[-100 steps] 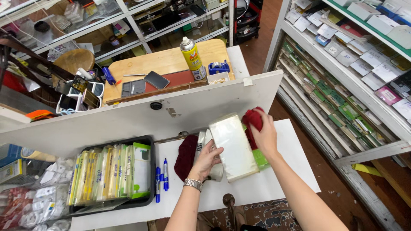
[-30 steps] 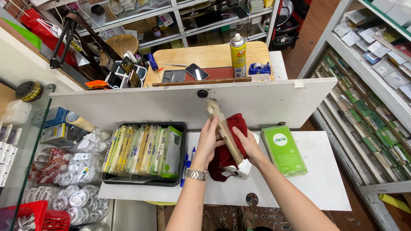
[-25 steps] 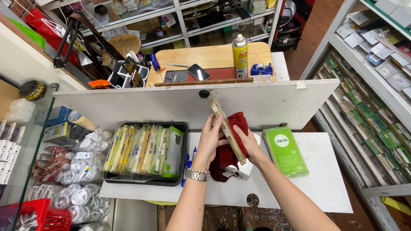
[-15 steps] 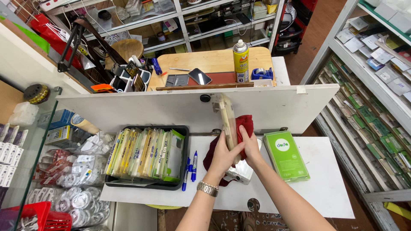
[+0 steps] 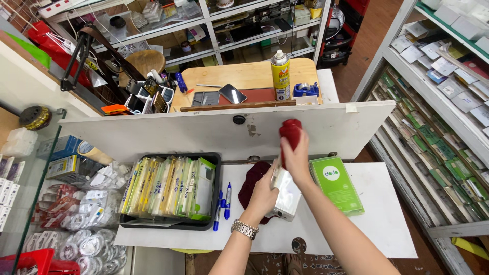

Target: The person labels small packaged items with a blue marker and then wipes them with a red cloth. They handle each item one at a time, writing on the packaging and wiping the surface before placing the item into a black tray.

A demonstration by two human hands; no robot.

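At centre frame, a person's right hand [image 5: 297, 155] grips a bunched red cloth [image 5: 291, 131], raised against the white board [image 5: 178, 133] that walls off the bench behind. Just below, the left hand [image 5: 263, 194], wristwatch [image 5: 244, 229] showing, closes on a flat, shiny white packet [image 5: 287, 192]; what it contains is hard to make out. A dark maroon cloth [image 5: 253, 181] lies under the hands on the white counter [image 5: 387, 219]. To the right sits a green box [image 5: 336, 183]; to the left, blue pens [image 5: 222, 203] and a black tray [image 5: 168, 224] of packaged goods. Beyond the board, upper centre, a yellow spray can [image 5: 280, 76] and tape dispenser [image 5: 305, 90] stand on a wooden table [image 5: 244, 76]. Stocked shelving [image 5: 448, 76] lines the right edge.
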